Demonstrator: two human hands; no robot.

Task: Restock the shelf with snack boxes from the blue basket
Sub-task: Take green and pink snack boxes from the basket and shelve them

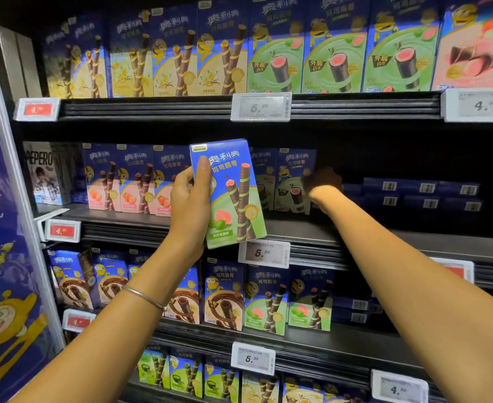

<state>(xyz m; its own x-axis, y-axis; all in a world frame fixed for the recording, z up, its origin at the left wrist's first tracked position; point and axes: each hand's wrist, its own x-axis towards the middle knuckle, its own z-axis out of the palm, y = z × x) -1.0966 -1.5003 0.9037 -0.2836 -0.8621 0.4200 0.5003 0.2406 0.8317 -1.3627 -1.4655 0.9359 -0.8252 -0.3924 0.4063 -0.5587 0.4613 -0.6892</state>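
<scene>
My left hand (191,199) grips a blue and green snack box (233,196) upright in front of the middle shelf (312,231), thumb on its front face. My right hand (322,181) reaches deep into the dark middle shelf, beside a green snack box (293,181) that stands there. The hand is in shadow, so whether its fingers hold that box is unclear. The blue basket is out of view.
Pink strawberry boxes (129,181) stand left on the middle shelf; flat dark blue boxes (425,196) lie at its right. Shelves above and below hold rows of similar boxes. Price tags (264,253) line the shelf edges. A blue display panel (4,257) stands at the left.
</scene>
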